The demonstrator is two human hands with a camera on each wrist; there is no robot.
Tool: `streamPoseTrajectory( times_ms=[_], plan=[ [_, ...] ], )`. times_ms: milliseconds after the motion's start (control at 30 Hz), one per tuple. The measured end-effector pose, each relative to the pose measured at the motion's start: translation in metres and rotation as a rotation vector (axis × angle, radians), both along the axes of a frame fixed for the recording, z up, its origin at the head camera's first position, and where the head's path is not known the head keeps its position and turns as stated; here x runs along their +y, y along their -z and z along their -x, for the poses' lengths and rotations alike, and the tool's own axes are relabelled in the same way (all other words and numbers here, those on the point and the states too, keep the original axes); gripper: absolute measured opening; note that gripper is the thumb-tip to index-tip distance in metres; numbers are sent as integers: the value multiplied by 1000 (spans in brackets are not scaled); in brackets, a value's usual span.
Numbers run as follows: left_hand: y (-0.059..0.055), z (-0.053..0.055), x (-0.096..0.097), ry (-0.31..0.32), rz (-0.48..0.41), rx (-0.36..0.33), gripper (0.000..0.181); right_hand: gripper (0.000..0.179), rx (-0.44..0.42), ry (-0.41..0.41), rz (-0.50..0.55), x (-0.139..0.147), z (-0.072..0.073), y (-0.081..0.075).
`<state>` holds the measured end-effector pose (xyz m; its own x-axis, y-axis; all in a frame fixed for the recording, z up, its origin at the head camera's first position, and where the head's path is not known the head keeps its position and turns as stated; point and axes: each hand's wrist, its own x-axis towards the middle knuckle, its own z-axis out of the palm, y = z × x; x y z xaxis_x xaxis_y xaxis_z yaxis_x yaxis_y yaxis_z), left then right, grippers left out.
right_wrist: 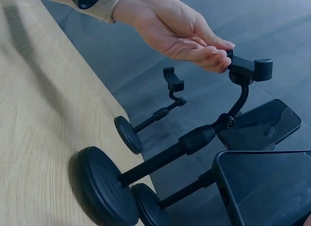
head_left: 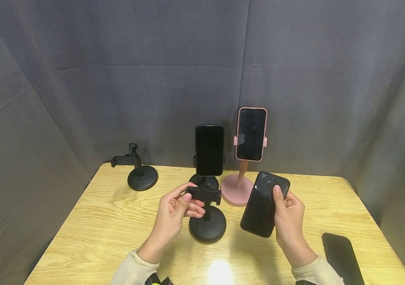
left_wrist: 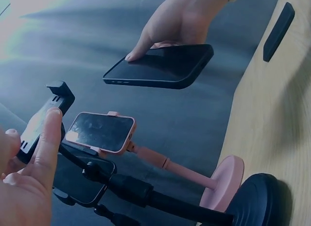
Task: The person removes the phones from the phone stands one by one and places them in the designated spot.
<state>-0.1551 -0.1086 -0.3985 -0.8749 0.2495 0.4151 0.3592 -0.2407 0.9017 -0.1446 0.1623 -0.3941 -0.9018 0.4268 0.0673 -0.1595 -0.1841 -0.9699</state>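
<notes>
In the head view my left hand (head_left: 172, 211) pinches the left end of the black clamp (head_left: 205, 194) on a phone stand. That stand's round black base (head_left: 207, 227) rests on the table at the middle. The right wrist view shows the thumb and fingertips at one end of the clamp (right_wrist: 250, 69), with nothing held in it. My right hand (head_left: 290, 221) grips a black phone (head_left: 259, 211) by its side, thumb on the screen. The phone is tilted in the air, to the right of the clamp and apart from it.
Behind stand a black stand holding a black phone (head_left: 209, 150) and a pink stand (head_left: 237, 192) holding a pink-framed phone (head_left: 251, 134). Another black stand (head_left: 142, 178) is at the back left, its clamp unfilled. A dark phone (head_left: 343, 257) lies at the front right.
</notes>
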Motion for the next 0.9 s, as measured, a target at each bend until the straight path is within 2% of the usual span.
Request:
streamPoseTrajectory(
  times_ms=[200,333,667,900],
  plan=[
    [-3,3,-5,-31,-39,60,30,21,7,-5,9,3,-1,2],
    [-7,5,-10,-63,-52,76,29,21,9,-13,14,7,-3,4],
    [-14,12,-22,-137,-32,60,28,22,-19,-22,-24,15,-7,11],
    [-17,15,-29,-172,-21,48,29,21,-46,-65,-48,23,-9,13]
  ],
)
